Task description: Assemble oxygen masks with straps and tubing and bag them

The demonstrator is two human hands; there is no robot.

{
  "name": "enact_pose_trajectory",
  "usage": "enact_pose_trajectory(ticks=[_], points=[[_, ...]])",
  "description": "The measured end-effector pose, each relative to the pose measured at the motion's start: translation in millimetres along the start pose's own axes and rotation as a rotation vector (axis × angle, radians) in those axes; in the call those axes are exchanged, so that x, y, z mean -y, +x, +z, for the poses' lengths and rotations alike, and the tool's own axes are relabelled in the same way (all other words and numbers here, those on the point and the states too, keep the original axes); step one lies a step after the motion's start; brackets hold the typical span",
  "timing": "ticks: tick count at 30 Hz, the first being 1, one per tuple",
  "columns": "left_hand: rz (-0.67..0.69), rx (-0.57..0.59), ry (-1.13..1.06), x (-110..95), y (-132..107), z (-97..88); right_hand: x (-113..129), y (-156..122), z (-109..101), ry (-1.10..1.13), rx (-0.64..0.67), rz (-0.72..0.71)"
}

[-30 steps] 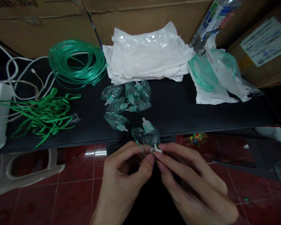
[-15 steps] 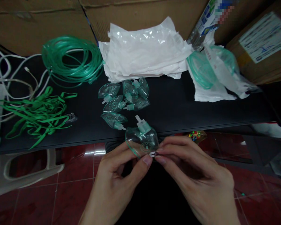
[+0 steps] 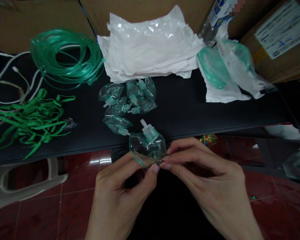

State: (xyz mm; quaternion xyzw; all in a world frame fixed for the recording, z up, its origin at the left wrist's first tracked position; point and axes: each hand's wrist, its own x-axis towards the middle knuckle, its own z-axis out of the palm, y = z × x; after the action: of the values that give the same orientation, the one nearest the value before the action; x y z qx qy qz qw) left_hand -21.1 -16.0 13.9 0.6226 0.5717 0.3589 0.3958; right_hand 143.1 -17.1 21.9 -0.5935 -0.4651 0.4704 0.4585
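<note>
A clear green-tinted oxygen mask with a pale connector on top is held over the table's front edge. My left hand is closed on its left and lower side, the thumb at the lower rim. At the lower right rim, the fingertips of my right hand pinch a small piece, dark-looking now, against the mask; its kind is too small to tell. Several similar masks lie in a cluster on the black table just beyond.
Coiled green tubing and tangled green elastic straps lie left. White packets are stacked at the back, before cardboard boxes. A packaged mask set sits right. A plastic stool stands on the red floor lower left.
The whole view has shifted slightly, so the table's things appear a little left and higher. The small white piece at the mask's rim now looks dark between my fingertips; both hands keep their grip.
</note>
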Motion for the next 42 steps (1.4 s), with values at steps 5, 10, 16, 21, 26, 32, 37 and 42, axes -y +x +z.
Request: enact_pose_trajectory(ticks=[5,10,16,21,26,32,37,42], points=[[0.016,0.052,0.044,1.4,1.5,-2.2,-1.9,4.4,-1.1,0.24,0.008,0.208],[0.019,0.117,0.005,7.5,1.7,-5.2,-8.5,12.3,-8.5,0.404,0.189,0.465],[-0.012,0.222,-0.065,6.4,4.4,-11.9,-10.4,12.5,-14.2,0.324,0.28,0.507],[-0.039,0.194,-0.029,3.4,5.4,-13.7,-12.8,11.5,-12.6,0.367,0.296,0.499],[-0.155,0.0,0.081,5.5,-0.5,-13.4,-15.0,9.6,-8.0,0.457,0.284,0.537],[-0.343,0.074,-0.07,9.4,2.9,-18.1,-16.6,7.4,-5.4,0.486,0.257,0.568],[-0.325,0.24,-0.191,9.0,8.7,-22.0,-12.1,8.4,-6.6,0.531,0.279,0.629],[-0.295,0.222,-0.134,8.7,6.6,-20.0,-5.5,8.0,-8.9,0.499,0.276,0.609]])
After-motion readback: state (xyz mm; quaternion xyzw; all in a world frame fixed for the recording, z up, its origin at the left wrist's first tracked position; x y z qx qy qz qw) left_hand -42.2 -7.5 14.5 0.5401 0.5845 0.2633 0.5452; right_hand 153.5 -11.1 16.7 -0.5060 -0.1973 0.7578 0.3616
